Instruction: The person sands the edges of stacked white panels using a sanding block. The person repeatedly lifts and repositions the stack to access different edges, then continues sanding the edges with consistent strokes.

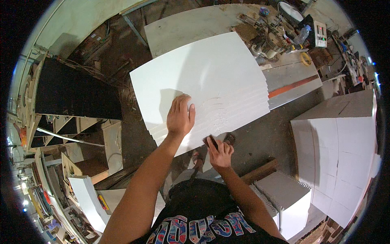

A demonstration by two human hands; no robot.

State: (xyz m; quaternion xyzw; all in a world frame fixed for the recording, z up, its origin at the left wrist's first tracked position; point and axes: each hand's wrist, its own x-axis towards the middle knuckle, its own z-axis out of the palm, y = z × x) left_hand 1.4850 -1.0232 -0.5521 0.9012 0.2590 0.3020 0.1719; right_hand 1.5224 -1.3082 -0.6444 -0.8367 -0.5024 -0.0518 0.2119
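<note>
A stack of large white sheets (203, 65) lies in front of me, its layers fanned into narrow steps along the side edges. My left hand (180, 116) rests on the sheets left of their middle, palm down, fingers stretched and thumb apart. At the near edge of the stack, my right hand (221, 154) is closed around a small dark flat block (210, 142). The block meets or nearly meets the edge; its exact contact is hard to make out. Thin curved marks or shavings show on the stepped sheets between my hands.
Behind the stack runs a workbench (183, 28) with cluttered tools, a yellow tape roll (305, 59) and a control box (320, 34). Tall white stacked boards (337, 150) stand right, a smaller white stack (290, 203) below. A black panel (77, 89) and wooden shelving stand left.
</note>
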